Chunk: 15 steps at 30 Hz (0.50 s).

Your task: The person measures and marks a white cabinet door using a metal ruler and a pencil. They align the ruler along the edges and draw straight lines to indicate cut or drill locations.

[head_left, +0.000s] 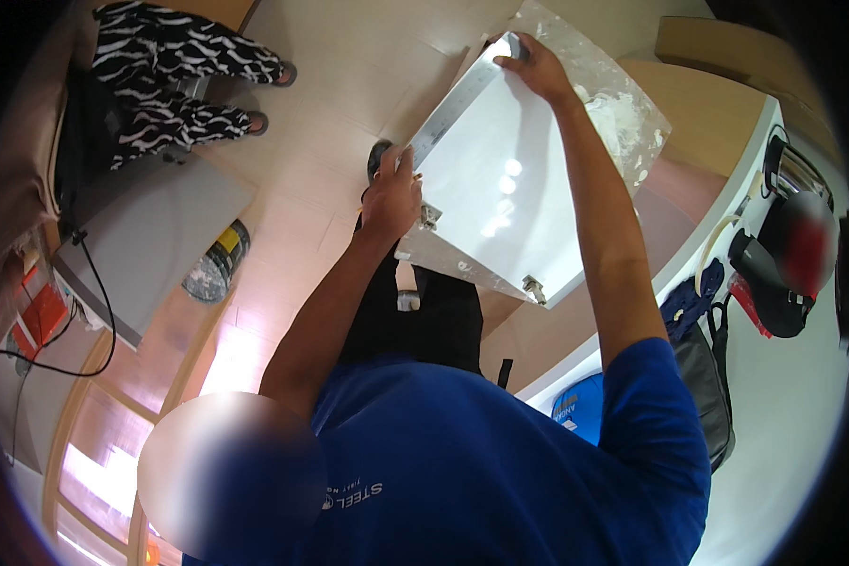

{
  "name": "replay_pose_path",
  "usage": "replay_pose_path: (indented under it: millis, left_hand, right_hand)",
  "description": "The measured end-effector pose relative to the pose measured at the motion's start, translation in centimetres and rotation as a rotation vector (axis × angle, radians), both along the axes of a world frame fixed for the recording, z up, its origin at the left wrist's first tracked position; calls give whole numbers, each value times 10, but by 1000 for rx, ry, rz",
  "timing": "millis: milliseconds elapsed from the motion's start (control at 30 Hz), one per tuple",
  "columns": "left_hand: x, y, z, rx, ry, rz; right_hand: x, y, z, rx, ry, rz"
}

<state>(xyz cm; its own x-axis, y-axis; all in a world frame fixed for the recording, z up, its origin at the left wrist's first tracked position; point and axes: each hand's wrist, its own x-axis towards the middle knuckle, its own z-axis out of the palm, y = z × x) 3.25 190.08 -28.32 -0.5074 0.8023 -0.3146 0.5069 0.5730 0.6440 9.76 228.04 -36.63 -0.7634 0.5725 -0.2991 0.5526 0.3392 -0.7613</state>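
Observation:
A glossy white cabinet door panel (500, 179) with two metal hinges (533, 288) rests tilted in front of me, over a dusty clear sheet. Along its left edge lies a flat metal straightedge (453, 113). My right hand (538, 68) is closed around the far end of the straightedge at the panel's top corner. At the near end, my left hand (393, 196) has its fingers curled at the panel edge. A thin, yellowish, pencil-like stick (418, 176) shows beside those fingers, too small to name surely. What supports the panel is mostly hidden.
Another person's legs in black-and-white patterned trousers (174, 80) are at the far left. Nearby are a grey board (160, 226), a plaster-smeared tub (217, 262) and a black cable (108, 325). Caps (783, 264) and a dark bag (712, 391) are along the right.

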Motion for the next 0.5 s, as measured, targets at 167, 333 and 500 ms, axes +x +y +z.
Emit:
replay_pose_path:
  millis: [167, 333, 500]
  left_hand:
    - [-6, -2, -9, -1, -18, 15]
    - [-6, 3, -8, 9, -16, -9]
    - [-7, 2, -11, 3, -42, -11]
  right_hand:
    - [-22, -16, 33, 81, -99, 64]
    - [-16, -16, 33, 110, -140, 28]
    - [-23, -20, 42, 129, -212, 14]
